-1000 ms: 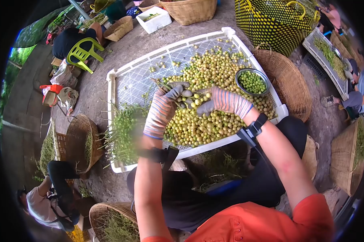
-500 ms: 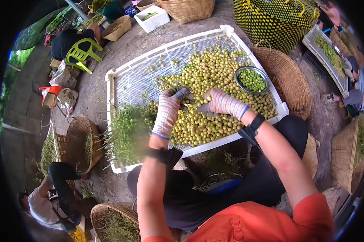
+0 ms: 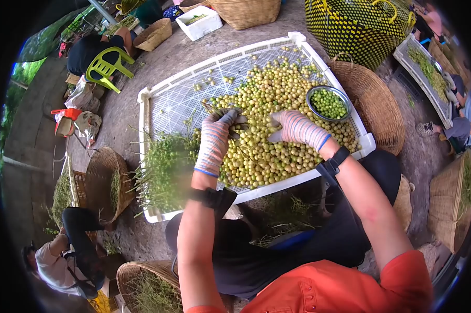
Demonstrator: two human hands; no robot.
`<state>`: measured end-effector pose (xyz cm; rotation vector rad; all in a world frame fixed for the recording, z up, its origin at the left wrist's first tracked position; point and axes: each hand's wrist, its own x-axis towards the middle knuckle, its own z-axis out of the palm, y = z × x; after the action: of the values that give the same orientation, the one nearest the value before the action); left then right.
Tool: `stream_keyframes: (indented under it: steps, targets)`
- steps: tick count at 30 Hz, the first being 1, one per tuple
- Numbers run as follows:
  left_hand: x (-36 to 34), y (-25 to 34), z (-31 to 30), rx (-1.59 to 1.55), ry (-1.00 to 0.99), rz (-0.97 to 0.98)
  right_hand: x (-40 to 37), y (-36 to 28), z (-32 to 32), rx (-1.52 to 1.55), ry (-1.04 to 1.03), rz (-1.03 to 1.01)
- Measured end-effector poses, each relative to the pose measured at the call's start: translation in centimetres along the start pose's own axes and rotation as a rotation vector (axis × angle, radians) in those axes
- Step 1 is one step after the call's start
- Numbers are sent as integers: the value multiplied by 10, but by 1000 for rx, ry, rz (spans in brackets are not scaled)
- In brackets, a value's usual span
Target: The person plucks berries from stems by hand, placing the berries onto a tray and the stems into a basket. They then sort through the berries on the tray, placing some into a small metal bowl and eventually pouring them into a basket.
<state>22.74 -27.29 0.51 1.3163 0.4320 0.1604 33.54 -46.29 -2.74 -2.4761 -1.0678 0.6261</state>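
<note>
My left hand (image 3: pixel 220 136), in a striped work glove with grey fingers, is closed around a few thin stems (image 3: pixel 208 107) whose ends poke out past the thumb. To its right, my right hand (image 3: pixel 300 130), gloved alike, hovers low over the loose fruit with thumb and fingers apart. Beneath both hands spreads a heap of small round yellow-green fruits (image 3: pixel 277 161) on a white mesh tray (image 3: pixel 167 107). A metal bowl (image 3: pixel 311 104) of greener fruits (image 3: pixel 328 103) rests at the tray's right side. Bare green stalks (image 3: pixel 165 169) are piled at the tray's left end.
Beyond the tray's right edge stands a wicker basket (image 3: pixel 384 112), with a yellow-black woven basket (image 3: pixel 345 36) behind it. More baskets (image 3: pixel 107 182) lie to the left, near a green plastic chair (image 3: pixel 107 65). Other people sit at both sides. A white box (image 3: pixel 199 30) stands at the back.
My right hand has drawn away to the right from my left hand, its fingers now apart. My left hand stays nearly in place, still closed on the stems.
</note>
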Motion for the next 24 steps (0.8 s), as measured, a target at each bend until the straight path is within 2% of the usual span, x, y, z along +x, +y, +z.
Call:
stream_keyframes:
  steps: [4,6,7,10,12,14,20,21,24]
  targets:
    - [-1,2,3,-16,-17,6,-13,-15,-19,237,-16,-80]
    - [-2,3,4,-9,-24,11,-5,-11,-6,441,100,-260]
    - [-3,4,5,-1,-19,14,-7,-13,-7,619,-35,-68]
    - [-3,2,5,16,-21,23,-11,-20,-14,726,-155,38]
    - [-2,0,5,25,-26,29,-8,-18,-9,717,-114,30]
    - [-1,-4,6,49,-9,19,-2,-16,-8,470,-125,152]
    - [0,-4,11,43,-7,-19,-11,-20,-18,328,-101,223]
    - [-1,-4,13,31,18,-31,-5,-22,-20,194,-167,277]
    - [7,-9,2,-48,29,18,-10,-18,-23,295,-169,292]
